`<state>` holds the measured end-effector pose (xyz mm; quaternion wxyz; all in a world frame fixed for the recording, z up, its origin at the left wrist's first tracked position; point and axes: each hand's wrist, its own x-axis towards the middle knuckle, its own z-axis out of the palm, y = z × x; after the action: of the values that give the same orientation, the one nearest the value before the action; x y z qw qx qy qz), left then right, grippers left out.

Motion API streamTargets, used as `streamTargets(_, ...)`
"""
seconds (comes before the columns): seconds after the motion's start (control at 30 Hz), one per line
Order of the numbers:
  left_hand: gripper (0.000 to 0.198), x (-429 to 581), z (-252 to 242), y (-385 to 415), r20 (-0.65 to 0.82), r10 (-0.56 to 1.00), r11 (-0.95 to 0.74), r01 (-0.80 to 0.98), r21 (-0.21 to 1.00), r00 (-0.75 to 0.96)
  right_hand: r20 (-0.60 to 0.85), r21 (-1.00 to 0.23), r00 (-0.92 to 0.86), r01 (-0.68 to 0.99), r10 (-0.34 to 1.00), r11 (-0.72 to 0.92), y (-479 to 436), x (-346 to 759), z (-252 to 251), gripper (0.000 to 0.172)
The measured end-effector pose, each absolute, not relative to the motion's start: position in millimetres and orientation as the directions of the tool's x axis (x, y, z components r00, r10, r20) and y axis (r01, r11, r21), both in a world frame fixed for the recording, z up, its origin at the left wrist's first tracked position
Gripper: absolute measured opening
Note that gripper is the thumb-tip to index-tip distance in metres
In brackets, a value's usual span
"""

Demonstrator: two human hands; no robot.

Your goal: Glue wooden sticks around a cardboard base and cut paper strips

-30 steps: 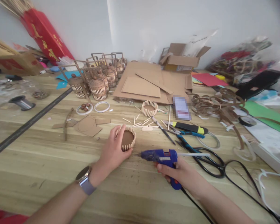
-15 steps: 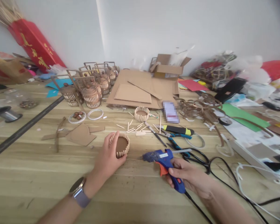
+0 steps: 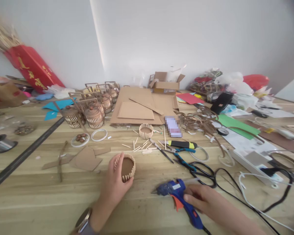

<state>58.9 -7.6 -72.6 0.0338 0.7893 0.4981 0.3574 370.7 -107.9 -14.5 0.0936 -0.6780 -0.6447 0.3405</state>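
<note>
On the left, my left hand [image 3: 114,182] curls round the near left side of a small round cup [image 3: 128,166], with its thumb at the front. Short pale wooden sticks form the cup's wall, and its floor is brown. My right hand [image 3: 203,197] is at the upper handle of a blue hot glue gun [image 3: 170,188] with an orange trigger, its thumb and fingers closed against the gun's back edge. The gun's nozzle points left towards the cup. Whether the gun rests on the table is unclear. A second stick ring [image 3: 146,131] stands farther back, by loose sticks [image 3: 147,151].
Behind are cardboard sheets [image 3: 136,110] and lidded stick baskets [image 3: 94,117]. A phone [image 3: 173,126], a yellow-black cutter [image 3: 182,144], scissors [image 3: 203,173] and brown strips [image 3: 198,119] lie at right. Cables run near my right hand. Cardboard scraps [image 3: 85,159] lie left.
The view has tilted up, so everything sits lower. The glue gun has moved slightly nearer and right, and my right fingers wrap less round its handle. My left hand stays on the cup.
</note>
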Motion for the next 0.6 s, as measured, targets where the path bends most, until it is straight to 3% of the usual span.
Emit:
streamTargets(0.17, 0.086, 57, -73, -6, 0.533, 0.813, -0.491, 0.768, 0.411, 0.234, -0.146, -0.442, 0.185, 0.867, 0.972, -0.232, -136, 408, -36, 0.042)
streamTargets(0.27, 0.085, 58, -74, -7, 0.517, 0.821, -0.481, 0.781, 0.399, 0.241, -0.043, -0.391, 0.242, 0.889, 0.969, -0.24, -150, 420, -49, 0.043)
streamTargets(0.6, 0.074, 54, -78, -11, 0.494, 0.817, -0.517, 0.76, 0.394, 0.299, -0.007, -0.24, 0.288, 0.929, 0.958, -0.281, -149, 411, -46, 0.047)
